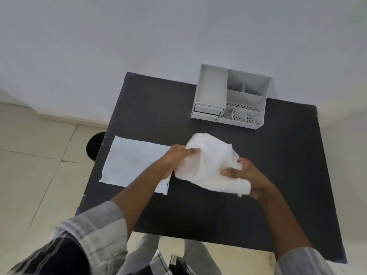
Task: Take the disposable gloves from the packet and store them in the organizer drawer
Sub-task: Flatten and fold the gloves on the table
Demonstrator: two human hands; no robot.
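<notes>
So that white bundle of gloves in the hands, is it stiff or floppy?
Probably floppy: the bundle of gloves crumples and sags between the left hand and right hand. Likely light too, since fingertips alone hold it. The thin film may be slippery.

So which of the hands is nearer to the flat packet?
Left. The left hand overlaps the packet's right edge; the right hand is farther right, holding the gloves.

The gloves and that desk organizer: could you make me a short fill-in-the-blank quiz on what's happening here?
1. The bundle of gloves is held by ____ hands.
2. The flat white packet lies on the table to the ____ of the gloves.
3. The organizer stands at the table's far edge, and its drawers are ____.

Missing words: both; left; shut
</notes>
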